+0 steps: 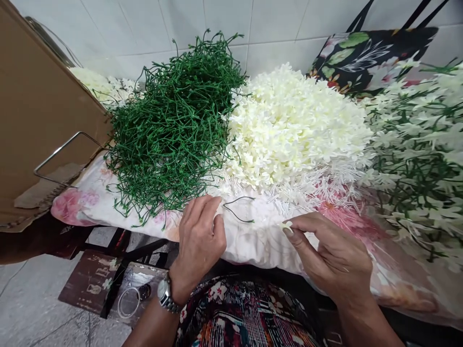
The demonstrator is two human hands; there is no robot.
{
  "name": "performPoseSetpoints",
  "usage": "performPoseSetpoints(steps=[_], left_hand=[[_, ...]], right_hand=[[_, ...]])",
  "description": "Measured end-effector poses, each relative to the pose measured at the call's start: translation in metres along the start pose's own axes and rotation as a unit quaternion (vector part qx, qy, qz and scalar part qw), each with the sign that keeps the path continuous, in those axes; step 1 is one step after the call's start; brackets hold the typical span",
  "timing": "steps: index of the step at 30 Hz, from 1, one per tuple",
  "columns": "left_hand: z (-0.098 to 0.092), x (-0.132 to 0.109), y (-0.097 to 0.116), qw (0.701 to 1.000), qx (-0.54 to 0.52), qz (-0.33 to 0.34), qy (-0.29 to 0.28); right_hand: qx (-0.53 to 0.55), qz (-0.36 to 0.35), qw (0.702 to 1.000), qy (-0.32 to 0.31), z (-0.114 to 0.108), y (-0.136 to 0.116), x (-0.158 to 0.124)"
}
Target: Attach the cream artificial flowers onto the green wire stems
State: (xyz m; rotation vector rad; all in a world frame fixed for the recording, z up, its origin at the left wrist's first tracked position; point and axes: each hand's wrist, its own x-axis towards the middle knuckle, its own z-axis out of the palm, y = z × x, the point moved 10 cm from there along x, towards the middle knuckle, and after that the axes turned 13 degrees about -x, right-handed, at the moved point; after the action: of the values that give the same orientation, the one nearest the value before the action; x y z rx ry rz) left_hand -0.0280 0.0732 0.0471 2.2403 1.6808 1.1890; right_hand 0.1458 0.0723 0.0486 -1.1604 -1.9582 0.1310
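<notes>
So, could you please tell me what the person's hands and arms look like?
Both arms are bare, with no sleeves or gloves. The left hand has a silver metal watch with a round face on its wrist. The right hand wears nothing on wrist or fingers, and its nails are fairly long.

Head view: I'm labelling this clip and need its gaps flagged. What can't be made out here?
Left hand grip: the fingers curl away from the camera, so whether they pinch the thin green stem is hidden.
White blossom pinched by the right hand: mostly covered by thumb and forefinger, too small to tell its shape.
Finished sprays: cut off by the right edge.
Cardboard box: cut off by the left edge, contents unseen.
</notes>
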Motion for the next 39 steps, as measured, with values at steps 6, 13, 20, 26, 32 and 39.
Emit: performPoseSetpoints(steps=[6,13,20,26,32,39], left_hand=[[0.035,0.024,0.025,0.991,0.042,0.085,-0.098],[0.076,0.039,0.032,0.966,0.142,0.147,-0.157],[0.038,0.033,0.035,0.988,-0.091,0.075,-0.098],[0.028,0.013,0.038,0.937,-0.328,-0.037,-0.116],[0.032,0.002,0.032,0.906,-0.405,-0.082,-0.093],[0.025,0.002,0.037,0.914,-0.399,-0.041,-0.066]], right_hand=[[-0.022,-0.015,1.0,-0.001,0.001,-0.003,0.001],[0.012,-0.004,1.0,-0.009,0.001,-0.001,0.001],[0.061,0.052,0.997,-0.007,-0.003,0.006,0.004],[0.098,0.051,0.993,-0.031,-0.006,-0.005,0.009],[0.085,0.027,0.995,-0.053,-0.005,-0.016,0.01],[0.038,-0.016,0.996,-0.079,0.0,-0.028,0.011]])
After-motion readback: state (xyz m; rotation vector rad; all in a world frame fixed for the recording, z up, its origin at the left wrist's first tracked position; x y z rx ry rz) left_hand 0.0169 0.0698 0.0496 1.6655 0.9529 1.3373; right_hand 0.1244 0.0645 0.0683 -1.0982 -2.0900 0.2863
